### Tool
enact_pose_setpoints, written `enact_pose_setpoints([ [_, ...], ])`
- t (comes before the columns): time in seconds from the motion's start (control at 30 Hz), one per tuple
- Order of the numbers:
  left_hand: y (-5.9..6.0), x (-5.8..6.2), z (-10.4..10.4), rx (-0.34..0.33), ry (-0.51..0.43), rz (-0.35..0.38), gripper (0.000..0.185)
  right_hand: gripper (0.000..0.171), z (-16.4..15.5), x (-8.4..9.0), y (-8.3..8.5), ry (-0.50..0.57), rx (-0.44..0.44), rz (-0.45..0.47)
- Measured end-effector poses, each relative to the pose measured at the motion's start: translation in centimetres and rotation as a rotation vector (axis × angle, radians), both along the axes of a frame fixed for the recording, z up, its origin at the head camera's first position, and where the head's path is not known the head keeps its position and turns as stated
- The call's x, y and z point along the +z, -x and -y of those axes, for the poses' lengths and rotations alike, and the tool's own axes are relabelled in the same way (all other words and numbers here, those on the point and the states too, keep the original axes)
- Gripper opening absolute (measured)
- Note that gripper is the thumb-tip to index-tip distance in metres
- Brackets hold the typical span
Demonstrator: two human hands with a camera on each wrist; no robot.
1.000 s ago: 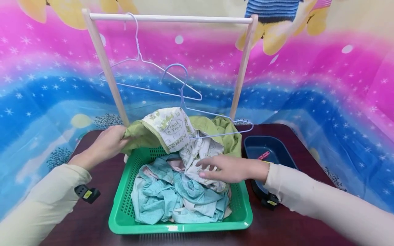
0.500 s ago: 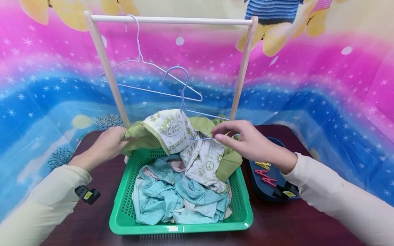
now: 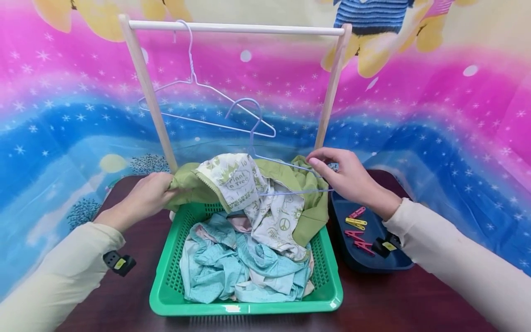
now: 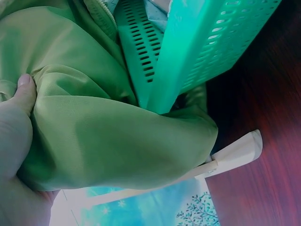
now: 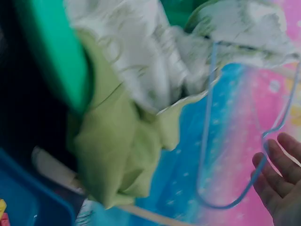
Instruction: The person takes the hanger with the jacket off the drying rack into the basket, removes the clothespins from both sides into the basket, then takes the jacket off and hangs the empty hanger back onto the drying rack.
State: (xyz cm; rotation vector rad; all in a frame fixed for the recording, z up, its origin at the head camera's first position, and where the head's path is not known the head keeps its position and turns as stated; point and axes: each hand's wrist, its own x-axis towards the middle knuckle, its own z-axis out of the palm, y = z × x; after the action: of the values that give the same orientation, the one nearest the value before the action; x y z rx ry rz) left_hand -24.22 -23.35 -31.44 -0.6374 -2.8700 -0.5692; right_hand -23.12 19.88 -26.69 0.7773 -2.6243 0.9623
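A green jacket [image 3: 314, 221] with a white printed lining [image 3: 236, 180] lies over the back of a green basket [image 3: 249, 308]. My left hand [image 3: 146, 192] grips the jacket's left side; in the left wrist view the thumb [image 4: 24, 89] presses into the green fabric. A lavender wire hanger [image 3: 286, 163] stands with its hook up and its left part hidden inside the jacket. My right hand [image 3: 347, 177] is at the hanger's exposed right end, fingers curled. In the right wrist view its fingers [image 5: 277, 172] meet the blue-looking wire; the thumb is hidden there.
Teal clothes [image 3: 220, 263] fill the basket. Behind, a wooden rack [image 3: 240, 27] carries another hanger [image 3: 207, 122]. At right a dark blue tray [image 3: 387, 263] holds red and yellow clothespins [image 3: 356, 224]. A patterned cloth backdrop [image 3: 435, 101] encloses the dark table [image 3: 137, 276].
My right hand has left the white lining and moved up and right to the hanger's right end, uncovering the clothespins. The hanger sits slightly lower. My left hand keeps its grip on the jacket.
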Motion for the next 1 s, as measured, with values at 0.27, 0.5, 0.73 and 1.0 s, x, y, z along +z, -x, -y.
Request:
enact_pose_setpoints([
  [0.27,0.0,0.1,0.0,-0.012,0.008,-0.02,0.043,0.055,-1.4,-1.7,2.2,-0.155,0.17,0.35],
  [0.5,-0.1,0.4,-0.2,-0.009,-0.005,-0.103,0.04,0.075,-1.6,-2.4,2.6,-0.208,0.244,0.625],
  [0.73,-0.7,1.0,-0.4,0.006,-0.127,-0.22,0.037,0.079,-1.5,-2.9,2.1,-0.121,0.174,0.626],
  [1.0,-2.8,2.5,-4.6,0.007,-0.315,-0.463,0.075,0.088,-1.2,-2.8,1.2,-0.013,0.092,0.72],
])
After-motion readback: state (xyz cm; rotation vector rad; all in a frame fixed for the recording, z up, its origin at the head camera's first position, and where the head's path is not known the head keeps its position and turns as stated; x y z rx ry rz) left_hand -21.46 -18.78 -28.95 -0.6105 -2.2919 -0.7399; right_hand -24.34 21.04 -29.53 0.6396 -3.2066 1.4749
